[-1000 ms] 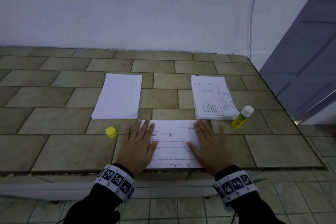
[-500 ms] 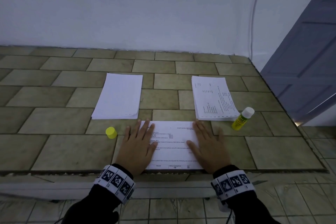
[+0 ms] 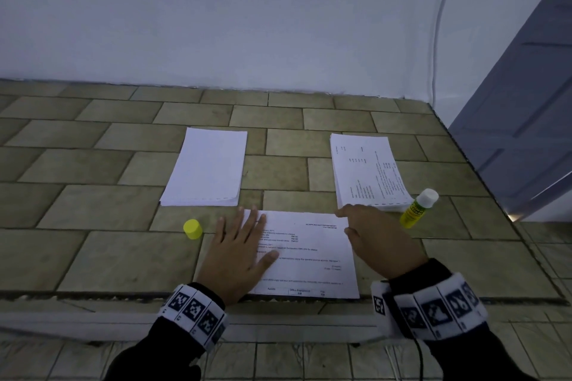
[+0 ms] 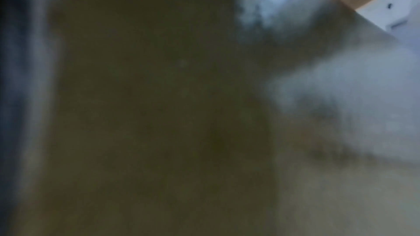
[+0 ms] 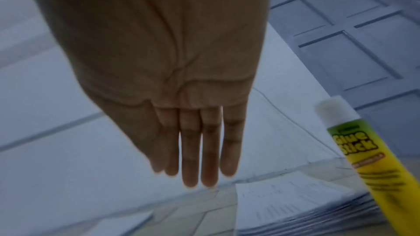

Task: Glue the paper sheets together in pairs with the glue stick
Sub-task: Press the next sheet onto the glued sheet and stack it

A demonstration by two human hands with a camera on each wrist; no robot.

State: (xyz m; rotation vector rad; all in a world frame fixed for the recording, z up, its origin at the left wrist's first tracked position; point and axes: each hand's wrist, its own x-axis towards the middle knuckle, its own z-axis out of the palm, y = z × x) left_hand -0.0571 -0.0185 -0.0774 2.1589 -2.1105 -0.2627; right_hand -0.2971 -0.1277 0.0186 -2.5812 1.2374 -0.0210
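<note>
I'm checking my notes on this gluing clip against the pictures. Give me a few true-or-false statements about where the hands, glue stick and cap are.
1. The left hand lies flat on the printed sheet. True.
2. The right hand grips the glue stick. False: its fingers are straight and hold nothing; the stick leans against the printed stack.
3. The yellow cap is on the glue stick. False: it lies on the tiles, left of the left hand.
4. The blank stack lies left of the printed stack. True.
</note>
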